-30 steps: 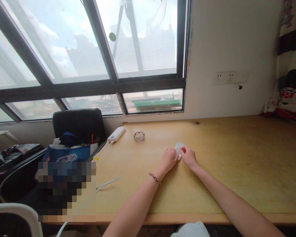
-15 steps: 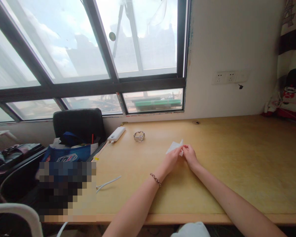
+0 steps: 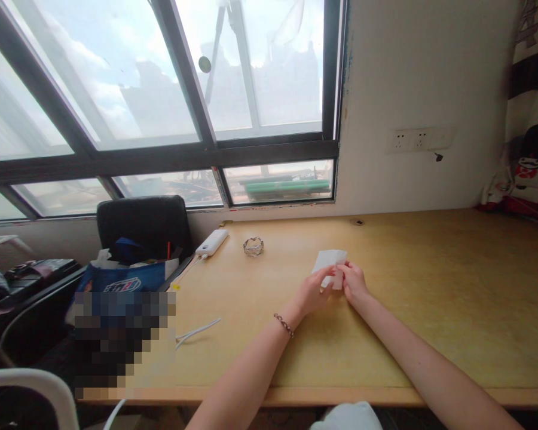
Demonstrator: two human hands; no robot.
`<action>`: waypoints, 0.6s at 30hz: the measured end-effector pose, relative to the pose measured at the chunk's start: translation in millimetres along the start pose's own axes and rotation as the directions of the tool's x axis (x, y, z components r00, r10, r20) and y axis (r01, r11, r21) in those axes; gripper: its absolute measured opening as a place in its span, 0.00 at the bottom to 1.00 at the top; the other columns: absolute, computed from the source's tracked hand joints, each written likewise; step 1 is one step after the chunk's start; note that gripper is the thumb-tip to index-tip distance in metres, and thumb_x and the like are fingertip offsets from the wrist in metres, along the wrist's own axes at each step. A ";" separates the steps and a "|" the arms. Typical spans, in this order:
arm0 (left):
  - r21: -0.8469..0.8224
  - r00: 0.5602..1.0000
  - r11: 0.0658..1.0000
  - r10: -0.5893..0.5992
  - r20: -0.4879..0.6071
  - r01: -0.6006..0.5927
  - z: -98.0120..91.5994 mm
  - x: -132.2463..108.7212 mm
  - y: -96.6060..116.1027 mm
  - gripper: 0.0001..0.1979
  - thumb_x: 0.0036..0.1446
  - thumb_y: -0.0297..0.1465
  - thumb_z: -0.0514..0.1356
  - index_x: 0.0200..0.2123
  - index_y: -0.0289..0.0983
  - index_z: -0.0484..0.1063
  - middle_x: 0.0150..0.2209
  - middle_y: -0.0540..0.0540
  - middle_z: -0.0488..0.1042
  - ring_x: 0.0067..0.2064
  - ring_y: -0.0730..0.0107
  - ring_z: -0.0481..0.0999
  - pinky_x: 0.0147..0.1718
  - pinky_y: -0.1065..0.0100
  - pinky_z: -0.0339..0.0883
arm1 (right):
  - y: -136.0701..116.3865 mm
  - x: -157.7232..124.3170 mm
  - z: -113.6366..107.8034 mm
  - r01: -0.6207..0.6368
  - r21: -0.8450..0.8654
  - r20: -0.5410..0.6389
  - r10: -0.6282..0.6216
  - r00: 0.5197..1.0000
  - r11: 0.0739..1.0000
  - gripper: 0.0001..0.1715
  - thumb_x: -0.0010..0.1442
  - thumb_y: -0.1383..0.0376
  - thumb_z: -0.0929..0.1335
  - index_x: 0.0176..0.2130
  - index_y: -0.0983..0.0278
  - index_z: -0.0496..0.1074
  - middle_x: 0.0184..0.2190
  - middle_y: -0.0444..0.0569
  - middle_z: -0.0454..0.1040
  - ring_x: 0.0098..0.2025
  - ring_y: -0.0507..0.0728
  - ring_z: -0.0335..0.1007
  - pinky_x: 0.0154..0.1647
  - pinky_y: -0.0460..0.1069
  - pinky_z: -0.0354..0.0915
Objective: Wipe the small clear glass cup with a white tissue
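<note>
A small white sheet (image 3: 330, 258), which looks like a folded tissue, is held just above the wooden desk. My right hand (image 3: 355, 283) pinches its right edge between thumb and fingers. At the sheet's lower left is my left hand (image 3: 314, 292), with a beaded bracelet on the wrist. Its fingertips reach over the front of the sheet, and its thumb stands apart from them. Farther back on the left lies a shiny, ring-shaped glass-like object (image 3: 253, 247), out of reach of both hands.
A white power bank (image 3: 212, 243) with a cable sits at the desk's (image 3: 430, 310) left edge. Another white cable (image 3: 199, 329) lies nearer me. Left of the desk, a black chair (image 3: 143, 224) holds a blue bag (image 3: 121, 278). A window and a wall with sockets (image 3: 410, 140) rise behind.
The white sheet now stands more spread out and faces me, slightly to the right. My left fingers have loosened and parted. My right hand has shifted a little right, still pinching it.
</note>
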State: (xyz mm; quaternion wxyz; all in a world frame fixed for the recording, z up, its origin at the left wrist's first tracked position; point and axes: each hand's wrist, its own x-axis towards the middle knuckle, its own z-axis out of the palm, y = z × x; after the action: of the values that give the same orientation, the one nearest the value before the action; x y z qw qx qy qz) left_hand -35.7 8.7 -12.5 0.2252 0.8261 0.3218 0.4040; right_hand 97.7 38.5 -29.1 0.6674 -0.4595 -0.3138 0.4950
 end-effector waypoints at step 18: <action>-0.781 0.807 0.491 -0.590 0.027 0.385 -1.8 9.0 -33.7 0.20 0.39 0.37 0.64 0.35 0.29 0.71 0.32 0.41 0.74 0.29 0.66 0.73 0.30 0.67 0.66 | -16.8 -9.9 5.0 0.028 -0.023 0.235 -0.022 0.972 0.999 0.23 0.38 0.62 0.71 0.36 0.67 0.68 0.30 0.49 0.74 0.30 0.57 0.70 0.30 0.49 0.66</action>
State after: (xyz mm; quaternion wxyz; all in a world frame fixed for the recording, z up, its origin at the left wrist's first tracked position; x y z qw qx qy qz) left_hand -44.7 38.6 -28.1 0.6118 0.4710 0.3704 0.5164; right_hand 96.5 29.2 -11.3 0.6259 -0.4024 -0.4026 0.5332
